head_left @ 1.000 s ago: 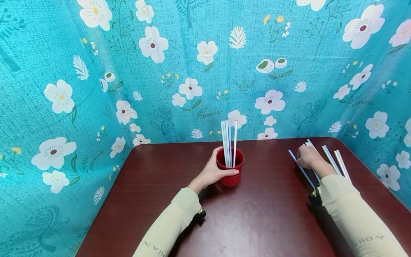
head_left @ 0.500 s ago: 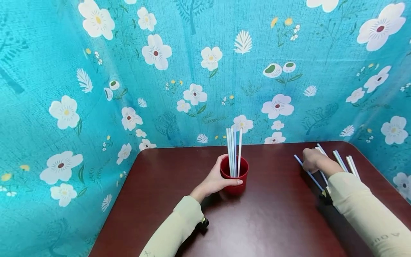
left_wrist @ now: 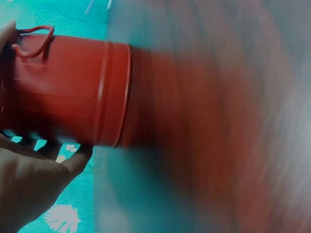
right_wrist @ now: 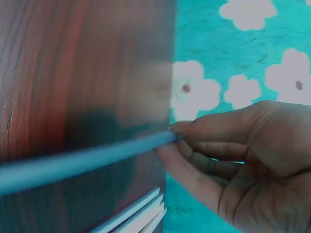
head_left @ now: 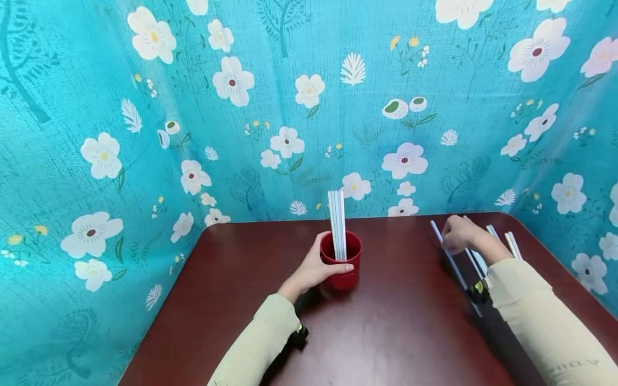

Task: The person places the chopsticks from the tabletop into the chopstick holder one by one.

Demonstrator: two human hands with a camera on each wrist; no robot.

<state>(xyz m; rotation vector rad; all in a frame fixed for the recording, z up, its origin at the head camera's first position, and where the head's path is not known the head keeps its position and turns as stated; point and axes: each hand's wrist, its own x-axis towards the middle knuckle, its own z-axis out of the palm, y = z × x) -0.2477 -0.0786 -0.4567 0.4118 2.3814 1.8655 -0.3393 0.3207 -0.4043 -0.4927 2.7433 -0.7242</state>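
Observation:
In the head view my left hand [head_left: 314, 268] grips a red metal bucket [head_left: 345, 281], the thumb across its front and the fingers behind. Its small wire handle [left_wrist: 48, 41] shows in the left wrist view. A bunch of pale striped drinking straws [head_left: 337, 225] stands in the bucket, close together and leaning slightly left. Over at the right side of the table, my right hand [head_left: 458, 234] pinches a blue straw [head_left: 454, 262] between thumb and fingertips. In the right wrist view that straw [right_wrist: 87, 162] points away from the fingertips [right_wrist: 182, 128], held near one end.
More straws [head_left: 475, 260] lie in small groups beneath and to the right of the right forearm, some hidden by the sleeve. The dark red-brown table [head_left: 386, 332] ends at the back against a turquoise floral cloth [head_left: 260, 171].
The blue straw, earlier lying under my right hand, is now pinched and its near end shows past the wrist. The single straw leaning apart in the bucket now stands with the others.

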